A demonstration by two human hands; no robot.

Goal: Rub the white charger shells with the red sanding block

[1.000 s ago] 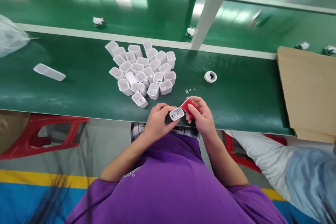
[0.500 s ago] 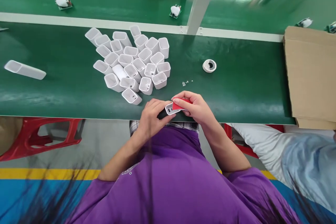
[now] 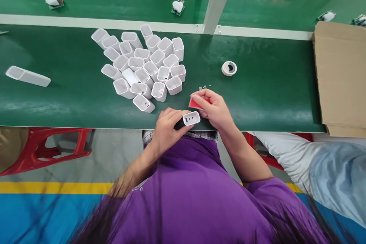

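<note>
My left hand [image 3: 168, 125] is closed around a white plastic charger housing [image 3: 195, 118] at the table's front edge. Its open end faces me, and small dark slots show at the bottom inside. Just above and to the right, my right hand [image 3: 214, 107] pinches a flat red piece [image 3: 195, 103], perhaps card or sandpaper; I cannot tell which. The red piece is apart from the housing. Several more white housings [image 3: 143, 103] stand close together on the green table to the left of my hands, most with open ends up.
Small clear bits [image 3: 202, 87] lie beyond my right hand. Farther back sits a white tape roll [image 3: 229, 68]. One housing [image 3: 28, 76] lies far left. Cardboard [image 3: 340, 80] covers the right end. Circuit boards [image 3: 177, 7] rest on the green surface behind the rail. Another person's sleeve [image 3: 340, 175] is at right.
My right hand has lifted the red piece up and away from the housing's opening, which now shows fully. The circuit boards behind the rail have shifted left.
</note>
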